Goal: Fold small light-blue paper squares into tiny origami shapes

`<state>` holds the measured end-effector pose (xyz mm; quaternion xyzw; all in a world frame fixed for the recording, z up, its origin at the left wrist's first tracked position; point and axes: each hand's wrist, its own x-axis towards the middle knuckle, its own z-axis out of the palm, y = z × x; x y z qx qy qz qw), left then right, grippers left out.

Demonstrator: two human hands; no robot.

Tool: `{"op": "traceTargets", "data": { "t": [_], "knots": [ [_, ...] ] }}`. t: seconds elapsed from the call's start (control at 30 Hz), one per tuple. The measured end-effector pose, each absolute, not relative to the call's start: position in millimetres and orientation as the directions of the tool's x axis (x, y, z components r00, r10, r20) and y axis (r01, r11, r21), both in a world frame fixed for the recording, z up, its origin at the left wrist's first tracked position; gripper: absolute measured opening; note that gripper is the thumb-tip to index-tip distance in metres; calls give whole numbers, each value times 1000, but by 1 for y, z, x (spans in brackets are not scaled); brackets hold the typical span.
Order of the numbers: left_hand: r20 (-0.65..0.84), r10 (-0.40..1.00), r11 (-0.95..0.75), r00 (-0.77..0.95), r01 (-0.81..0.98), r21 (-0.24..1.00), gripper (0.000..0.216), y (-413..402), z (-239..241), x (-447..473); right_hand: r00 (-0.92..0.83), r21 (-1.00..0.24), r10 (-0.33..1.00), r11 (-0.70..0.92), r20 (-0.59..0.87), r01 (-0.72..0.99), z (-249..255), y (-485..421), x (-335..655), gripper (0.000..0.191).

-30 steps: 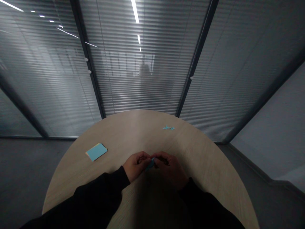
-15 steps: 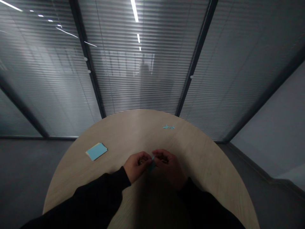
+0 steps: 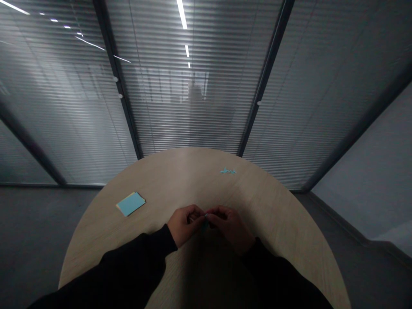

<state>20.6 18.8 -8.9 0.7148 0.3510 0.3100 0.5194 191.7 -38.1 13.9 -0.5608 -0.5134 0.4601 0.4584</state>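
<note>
Between my fingertips is a small folded piece of blue paper (image 3: 205, 224), mostly covered by the fingers and in shadow. My left hand (image 3: 186, 224) pinches it from the left side. From the right, my right hand (image 3: 230, 225) pinches it too, thumb and forefinger closed, the tips of both hands nearly touching. Two small folded light-blue paper figures (image 3: 228, 171), like paper cranes, stand close together farther back on the table. Off to the left lies a stack of paper sheets (image 3: 131, 204), blue on top with a yellowish edge showing.
The round wooden table (image 3: 180, 176) has its far curved edge close to a glass partition with blinds (image 3: 193, 120). A pale wall (image 3: 370, 184) stands at the right. Grey floor (image 3: 35, 231) shows on both sides of the table.
The fingers of my right hand have come down and closed over the top of the blue paper, so less of it shows. My left hand has barely moved.
</note>
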Motion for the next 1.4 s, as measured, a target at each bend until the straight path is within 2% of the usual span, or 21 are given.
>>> {"op": "traceTargets", "data": {
  "t": [0.4,0.73,1.07,1.27,1.4],
  "knots": [
    [26,841,-158,540,199,967,45,17,-3,22,17,-988,1000,-12,-10,151,10,-38,192,34],
    [54,827,-174,559,165,971,42,19,-8,23,32,-976,999,13,21,219,15,-38,192,30],
    [21,768,-114,640,104,988,44,27,-15,21,93,-932,983,119,160,344,11,-37,193,27],
    [18,784,-93,621,88,992,45,24,-12,22,53,-942,982,159,182,295,9,-37,192,25],
    [47,766,-131,641,84,988,46,23,-13,22,99,-944,979,143,180,299,12,-38,190,22]
  ]
}}
